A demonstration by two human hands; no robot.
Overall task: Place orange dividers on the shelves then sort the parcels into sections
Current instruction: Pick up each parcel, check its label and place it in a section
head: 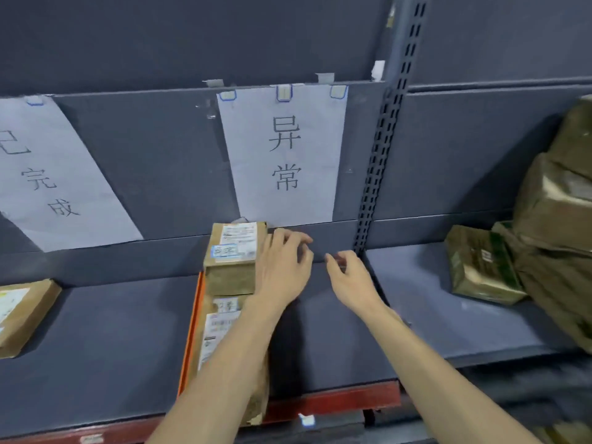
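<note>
At the far left a brown parcel [24, 314] lay flat on the grey shelf [105, 347], below a white sheet with handwritten characters [51, 177] taped to the back panel. Further right, an orange divider [191, 331] stood on edge, running from the shelf's front lip toward the back. Just beside it on its right lay a long labelled parcel [224, 334], and a smaller labelled cardboard box [235, 257] sat at the back, apparently resting on that parcel's far end, though the blur left this uncertain. The left hand [283, 267] lay against the box's right side with fingers spread and gripped nothing. A second white sign [285, 155] hung above. The right hand [350, 280] hovered near it over bare shelf, fingers loosely curled and empty. Past the slotted upright [381, 161], tape-wrapped packages [483, 264] were piled on the next shelf.
</note>
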